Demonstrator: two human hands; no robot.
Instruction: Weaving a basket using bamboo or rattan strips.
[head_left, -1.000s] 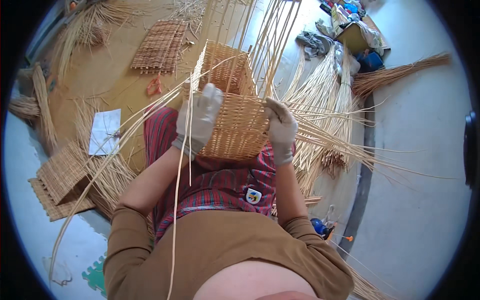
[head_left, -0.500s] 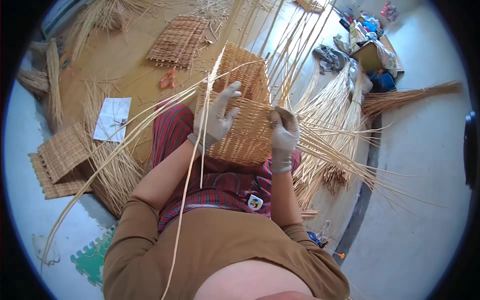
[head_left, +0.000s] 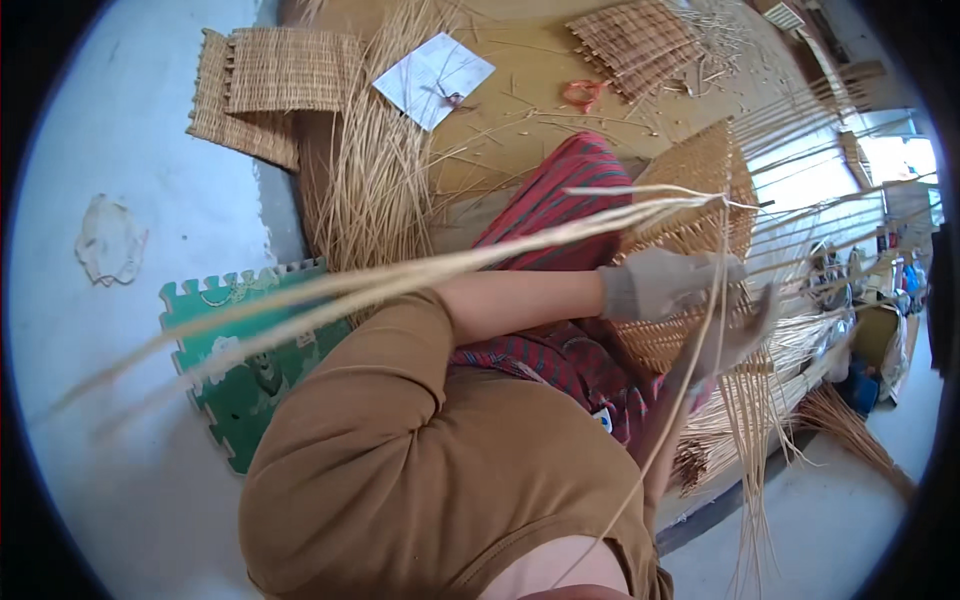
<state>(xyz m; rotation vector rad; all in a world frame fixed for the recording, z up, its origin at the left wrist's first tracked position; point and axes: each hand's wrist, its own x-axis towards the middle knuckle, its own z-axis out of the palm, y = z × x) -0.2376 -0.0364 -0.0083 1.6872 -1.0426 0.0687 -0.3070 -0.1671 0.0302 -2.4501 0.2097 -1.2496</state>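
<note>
A half-woven wicker basket lies tilted on my lap, its long upright stakes pointing to the far right. My left hand, in a pale glove, is closed on the basket's near side, fingers at its edge. My right hand, also gloved, is against the right side of the basket; motion smears its fingers. Pale weaving strands run from the basket's corner across my left forearm to the left, blurred. Another thin strand hangs down past my right hand toward my chest.
Woven panels lie at the far left, with another woven panel at the back. Loose wicker, a white sheet and orange-handled scissors are on the floor. A green foam mat lies left; a wicker bundle lies right.
My view has swung left, so the basket and hands now appear farther right. The basket's stakes lean to the right in view. My hands have come closer together, and the loose strands have swung up.
</note>
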